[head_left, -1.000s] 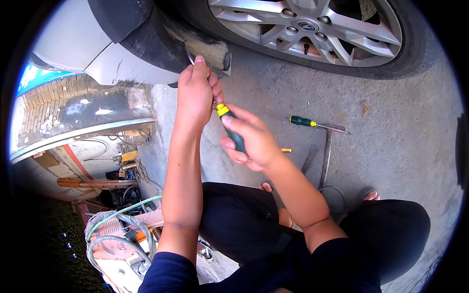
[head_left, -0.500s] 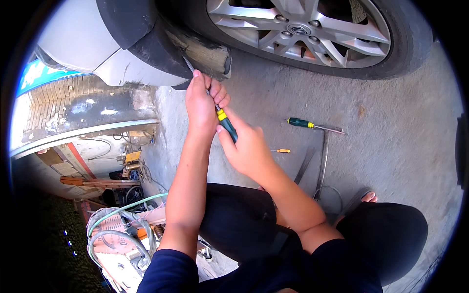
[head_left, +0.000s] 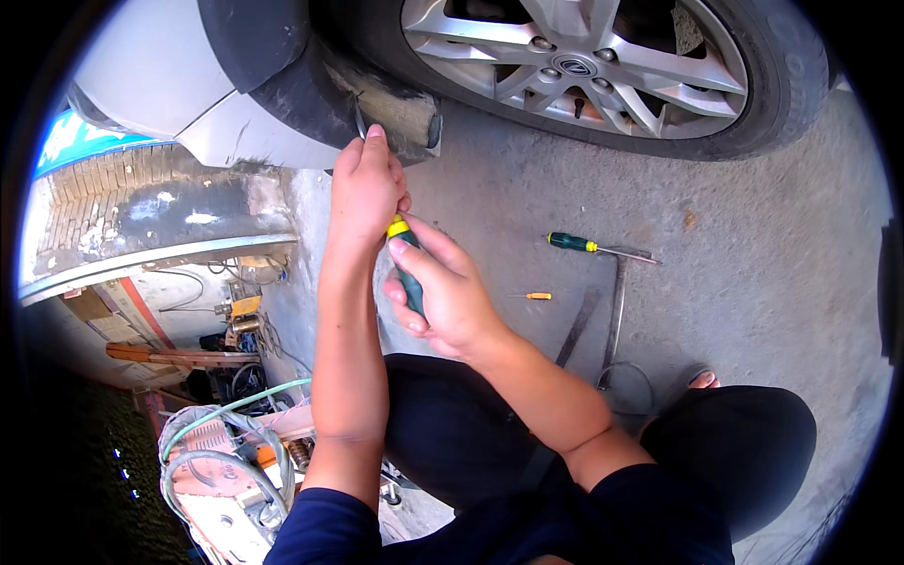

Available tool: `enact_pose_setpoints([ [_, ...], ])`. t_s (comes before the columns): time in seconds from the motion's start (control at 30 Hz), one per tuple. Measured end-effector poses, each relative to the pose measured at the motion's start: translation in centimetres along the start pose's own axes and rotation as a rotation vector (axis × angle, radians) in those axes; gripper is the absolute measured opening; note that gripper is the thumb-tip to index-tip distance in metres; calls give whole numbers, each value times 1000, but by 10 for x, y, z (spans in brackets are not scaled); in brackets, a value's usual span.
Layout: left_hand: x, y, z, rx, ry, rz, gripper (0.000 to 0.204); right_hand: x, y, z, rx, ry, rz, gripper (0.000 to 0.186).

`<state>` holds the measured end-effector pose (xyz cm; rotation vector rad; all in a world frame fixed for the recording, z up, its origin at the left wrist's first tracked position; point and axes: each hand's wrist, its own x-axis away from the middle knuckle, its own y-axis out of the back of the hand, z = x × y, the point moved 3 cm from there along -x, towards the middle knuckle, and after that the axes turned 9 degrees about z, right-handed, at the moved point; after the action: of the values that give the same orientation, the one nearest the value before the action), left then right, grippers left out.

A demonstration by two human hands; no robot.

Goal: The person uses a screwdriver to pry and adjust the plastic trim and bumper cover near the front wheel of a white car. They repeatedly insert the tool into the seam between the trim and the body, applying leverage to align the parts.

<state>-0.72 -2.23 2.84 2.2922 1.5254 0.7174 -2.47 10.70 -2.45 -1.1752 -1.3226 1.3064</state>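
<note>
My right hand (head_left: 443,292) is clamped on the green-and-yellow screwdriver (head_left: 407,273), just below the wheel arch trim (head_left: 395,108). My left hand (head_left: 367,184) is pinched shut on a thin metal piece (head_left: 359,115) at that trim. Since half a second ago both hands sit slightly lower in view, grip unchanged. A second green screwdriver (head_left: 589,247) lies on the concrete floor (head_left: 753,254) below the alloy wheel (head_left: 574,56). A blue sign (head_left: 75,141) sits left of the trim.

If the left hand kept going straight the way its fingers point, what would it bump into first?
Most likely the dark mud flap under the car's wheel arch: the left hand points up at it, fingertips seemingly already at its edge, though depth is hard to judge.
</note>
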Motion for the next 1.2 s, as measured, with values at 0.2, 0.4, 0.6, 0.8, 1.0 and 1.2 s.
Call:
enact_pose_setpoints([
  [0.2,-2,-14,-12,-167,6,141,38,-6,-3,-6,-33,120,55,51],
  [0.4,6,-6,34,21,-124,43,36,-7,55,-13,832,304,-143,47],
  [0.6,4,-7,48,28,-135,59,37,-15,71,-12,843,330,-81,52],
  [0.8,-4,-7,43,72,-180,34,37,-29,70,-18,878,364,-77,51],
  [1.0,-3,11,40,78,-149,84,40,-28,40,-36,525,168,-59,53],
  [1.2,13,42,5,-655,-83,105,40,-44,10,-71,729,413,-175,61],
])
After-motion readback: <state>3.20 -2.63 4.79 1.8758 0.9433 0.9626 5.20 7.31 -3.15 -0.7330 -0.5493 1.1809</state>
